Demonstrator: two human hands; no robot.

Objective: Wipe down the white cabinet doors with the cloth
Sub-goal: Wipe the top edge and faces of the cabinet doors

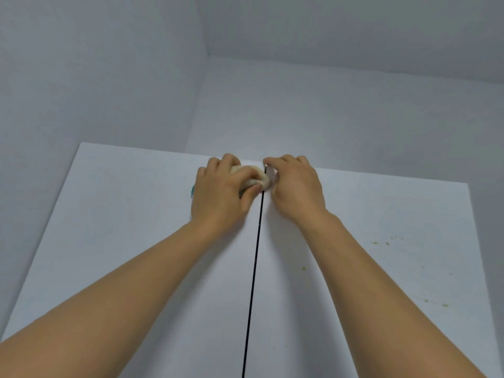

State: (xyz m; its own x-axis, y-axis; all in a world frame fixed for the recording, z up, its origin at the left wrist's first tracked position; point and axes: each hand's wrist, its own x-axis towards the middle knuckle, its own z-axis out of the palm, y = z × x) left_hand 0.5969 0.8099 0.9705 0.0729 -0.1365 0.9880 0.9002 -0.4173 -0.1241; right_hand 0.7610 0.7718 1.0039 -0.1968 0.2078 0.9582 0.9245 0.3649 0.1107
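Cloth point(252, 177) sits bunched in my left hand point(221, 195), a pale wad pressed against the upper edge of the left cabinet door point(131, 255), right beside the dark seam point(252, 282) that runs between the two doors. My left grip is closed around it, thumb underneath and fingers curled over the top, so only part of the cloth shows. A small bit of teal colour point(192, 190) peeks out at the outer side of that hand; I cannot tell what it is.

My right hand point(296, 189) rests on the right cabinet door point(368, 268), just across the seam, fingers bent and fingertips point(270, 160) hooked at the door's top edge near the cloth. I cannot tell whether this grip has hold of the cloth or only the door edge.

Several small yellowish-green spots point(386, 242) mark the right door, well apart from both hands. Grey wall point(327, 110) rises behind the cabinet.
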